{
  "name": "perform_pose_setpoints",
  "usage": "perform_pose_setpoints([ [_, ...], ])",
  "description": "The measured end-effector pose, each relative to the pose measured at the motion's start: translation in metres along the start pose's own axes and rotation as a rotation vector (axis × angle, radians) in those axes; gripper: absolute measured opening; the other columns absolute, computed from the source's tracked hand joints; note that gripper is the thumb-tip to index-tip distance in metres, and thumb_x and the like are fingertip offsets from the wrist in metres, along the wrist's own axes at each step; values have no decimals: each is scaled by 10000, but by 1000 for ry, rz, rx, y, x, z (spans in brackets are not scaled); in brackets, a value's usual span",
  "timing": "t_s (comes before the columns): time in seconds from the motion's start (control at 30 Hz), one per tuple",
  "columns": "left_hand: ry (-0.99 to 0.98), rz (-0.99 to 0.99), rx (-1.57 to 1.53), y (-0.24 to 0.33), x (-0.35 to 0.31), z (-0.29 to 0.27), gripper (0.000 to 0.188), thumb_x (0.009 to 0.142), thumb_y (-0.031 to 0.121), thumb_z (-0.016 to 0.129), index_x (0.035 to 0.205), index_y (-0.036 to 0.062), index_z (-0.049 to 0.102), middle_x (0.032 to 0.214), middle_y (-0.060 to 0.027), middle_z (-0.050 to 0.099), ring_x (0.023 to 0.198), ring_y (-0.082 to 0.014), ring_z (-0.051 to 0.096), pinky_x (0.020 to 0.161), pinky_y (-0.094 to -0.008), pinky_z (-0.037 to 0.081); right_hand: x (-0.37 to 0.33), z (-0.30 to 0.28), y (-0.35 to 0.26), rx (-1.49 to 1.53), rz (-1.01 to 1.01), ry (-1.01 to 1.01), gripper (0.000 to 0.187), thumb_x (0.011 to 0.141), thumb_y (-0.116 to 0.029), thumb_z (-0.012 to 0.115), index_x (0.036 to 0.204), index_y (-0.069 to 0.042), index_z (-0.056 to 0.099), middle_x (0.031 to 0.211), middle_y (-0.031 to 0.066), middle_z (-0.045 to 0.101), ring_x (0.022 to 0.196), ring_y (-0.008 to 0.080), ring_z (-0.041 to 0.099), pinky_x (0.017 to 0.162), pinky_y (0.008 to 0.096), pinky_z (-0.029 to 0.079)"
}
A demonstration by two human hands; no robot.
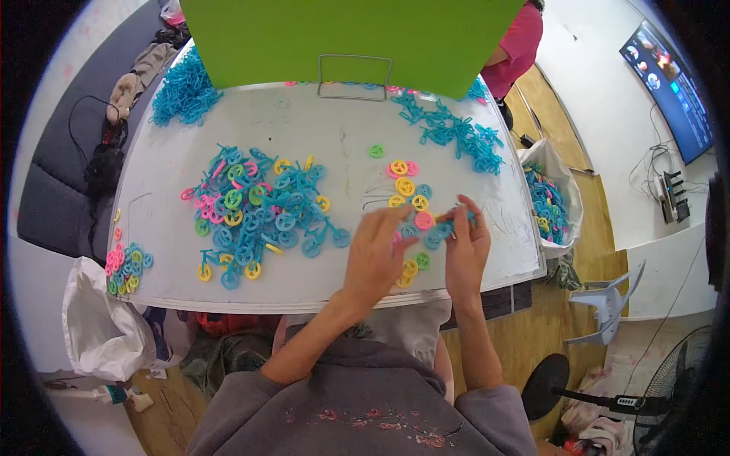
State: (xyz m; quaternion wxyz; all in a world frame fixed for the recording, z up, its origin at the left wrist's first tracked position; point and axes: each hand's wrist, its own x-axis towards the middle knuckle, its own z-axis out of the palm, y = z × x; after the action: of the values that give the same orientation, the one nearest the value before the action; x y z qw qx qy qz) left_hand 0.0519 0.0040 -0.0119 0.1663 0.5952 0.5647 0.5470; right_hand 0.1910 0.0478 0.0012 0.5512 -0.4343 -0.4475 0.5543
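My left hand [375, 254] is over the near right part of the white table [342, 152]. Its fingers are curled together beside a pink wheel [423, 220]; what they hold is partly hidden. Close by, my right hand [467, 254] pinches a blue plastic stem piece [461, 216] between thumb and fingers. A blue wheel [433, 239] shows between the hands. Yellow wheels [405, 186] lie just beyond them, and a green wheel [423, 261] lies nearer me.
A mixed heap of blue stems and coloured wheels [251, 205] spreads on the left. Blue stem pieces pile at the far left [185, 87] and far right [464, 137]. A green panel [350, 42] stands at the back. A filled white sack [551, 197] stands right; a person [521, 49] is behind.
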Motion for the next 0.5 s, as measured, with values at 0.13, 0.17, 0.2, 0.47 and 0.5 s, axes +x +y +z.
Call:
perform_pose_setpoints([
  [0.13,-162,19,306,-10,15,6,344,683,87,747,1005,50,630,979,-90,558,953,-280,521,794,-400,470,4,-14,-1,-29,-38,90,289,927,-138,590,1177,-17,510,831,-22,529,682,28,464,595,185,382],
  [0.17,-238,72,393,-17,14,14,352,677,101,753,1001,50,625,968,-93,542,951,-284,508,796,-401,454,2,-14,-4,-31,-37,85,289,927,-138,590,1177,-17,510,831,-22,529,682,28,464,595,185,382],
  [0.2,-317,129,476,-20,14,19,362,670,115,759,997,50,620,956,-95,527,950,-288,495,797,-403,438,1,-15,-8,-135,-5,38,266,918,-125,594,1157,-19,539,816,-31,515,658,24,442,571,182,362],
  [0.47,-136,-110,19,-12,17,13,271,726,76,734,945,13,586,805,-88,582,772,-226,584,703,-341,480,1,-22,-10,-461,-157,-113,239,909,-88,581,1139,-34,615,715,-57,498,603,13,401,517,181,321],
  [0.5,-63,-260,-168,-4,17,7,232,766,63,714,946,6,578,770,-72,596,715,-187,603,665,-307,489,0,-20,-11,-475,-141,-145,225,911,-84,572,1125,-35,623,706,-52,501,599,15,402,514,184,322],
])
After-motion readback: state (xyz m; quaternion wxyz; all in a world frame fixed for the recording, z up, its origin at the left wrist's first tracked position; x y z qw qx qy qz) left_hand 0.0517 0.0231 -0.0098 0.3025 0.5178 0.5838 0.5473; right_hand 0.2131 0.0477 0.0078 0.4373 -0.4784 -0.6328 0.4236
